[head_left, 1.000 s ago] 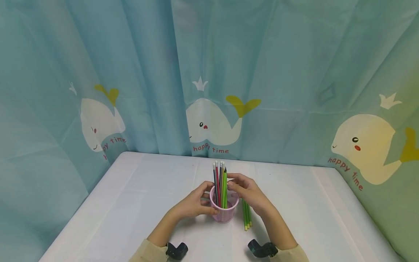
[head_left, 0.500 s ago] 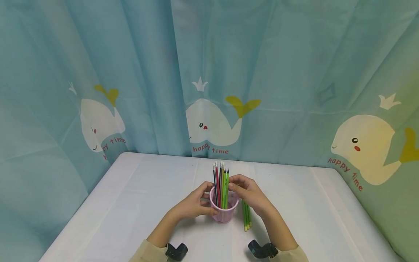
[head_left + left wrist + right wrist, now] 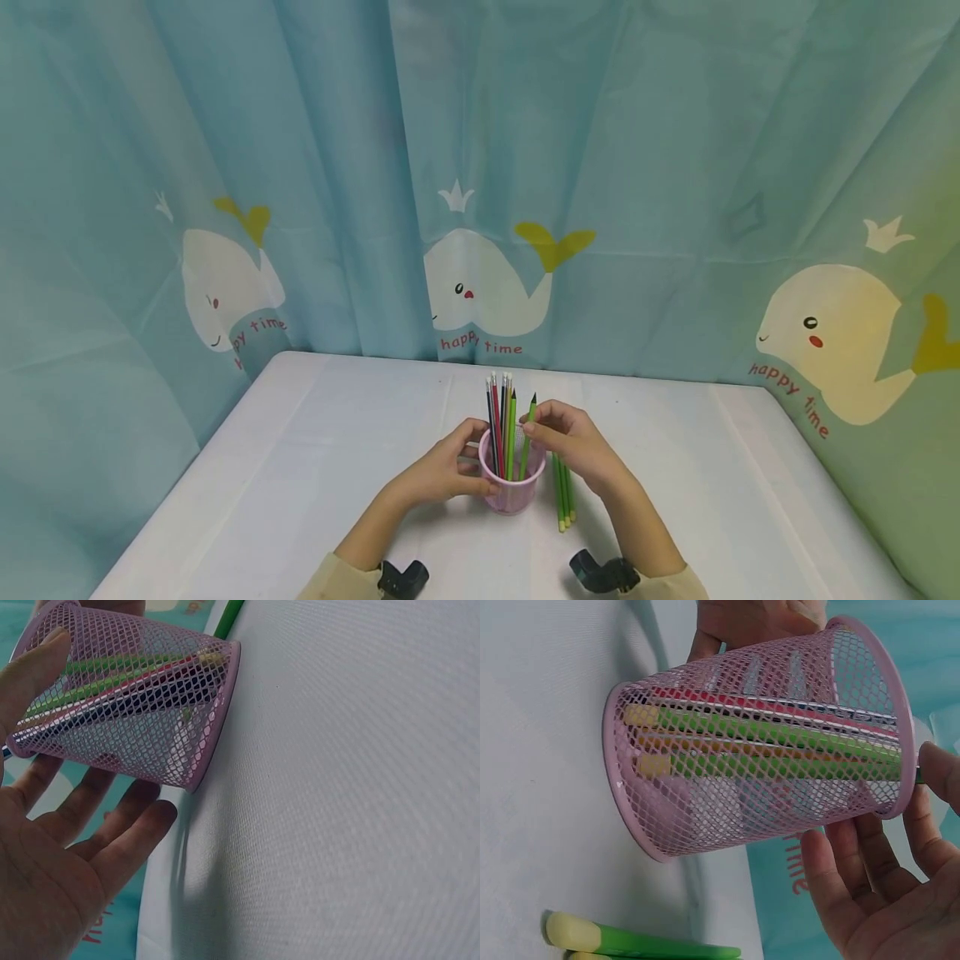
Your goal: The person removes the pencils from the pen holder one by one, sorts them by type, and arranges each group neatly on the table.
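Note:
A pink mesh pencil cup stands upright on the white table. My left hand holds it from the left, thumb at the near side near the rim and fingers behind. Inside lean several dark and red pencils and a green pencil with its black point up. My right hand pinches another green pencil near its top; the lower end sits inside the cup. In the right wrist view, pale pencil ends show through the mesh near the base.
Several green pencils lie together on the white table, right of the cup and beside the right wrist. A blue-green curtain with whale prints hangs behind the table's far edge.
The green pencil in my right hand has moved right, away from the bunch, and now leans rightward in the cup. My left hand stays on the cup.

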A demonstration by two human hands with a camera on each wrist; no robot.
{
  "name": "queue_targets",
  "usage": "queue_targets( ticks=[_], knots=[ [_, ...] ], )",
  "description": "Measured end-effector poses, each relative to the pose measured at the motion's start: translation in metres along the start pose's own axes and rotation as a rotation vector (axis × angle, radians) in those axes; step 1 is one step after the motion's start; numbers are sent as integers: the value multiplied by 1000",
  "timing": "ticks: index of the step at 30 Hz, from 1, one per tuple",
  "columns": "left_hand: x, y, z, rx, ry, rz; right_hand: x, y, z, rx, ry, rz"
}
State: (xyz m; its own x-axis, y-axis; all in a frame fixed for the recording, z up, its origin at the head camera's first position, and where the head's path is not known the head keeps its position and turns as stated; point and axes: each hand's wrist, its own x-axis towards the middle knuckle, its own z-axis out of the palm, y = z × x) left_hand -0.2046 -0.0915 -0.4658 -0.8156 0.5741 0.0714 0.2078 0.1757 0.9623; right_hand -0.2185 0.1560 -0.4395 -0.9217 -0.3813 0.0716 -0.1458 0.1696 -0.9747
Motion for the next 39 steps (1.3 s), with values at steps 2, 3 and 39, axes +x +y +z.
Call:
queue_targets(
  ticks=[2, 3, 39],
  knots=[
    [0, 0, 0, 1, 0, 0, 0, -2, -1, -1, 4, -4],
    [0, 0, 0, 3, 0, 0, -1, -2, -2, -4, 7, -4],
    [0, -1, 0, -3, 1, -11, -12, -25, -18, 112, 80, -71]
  ],
)
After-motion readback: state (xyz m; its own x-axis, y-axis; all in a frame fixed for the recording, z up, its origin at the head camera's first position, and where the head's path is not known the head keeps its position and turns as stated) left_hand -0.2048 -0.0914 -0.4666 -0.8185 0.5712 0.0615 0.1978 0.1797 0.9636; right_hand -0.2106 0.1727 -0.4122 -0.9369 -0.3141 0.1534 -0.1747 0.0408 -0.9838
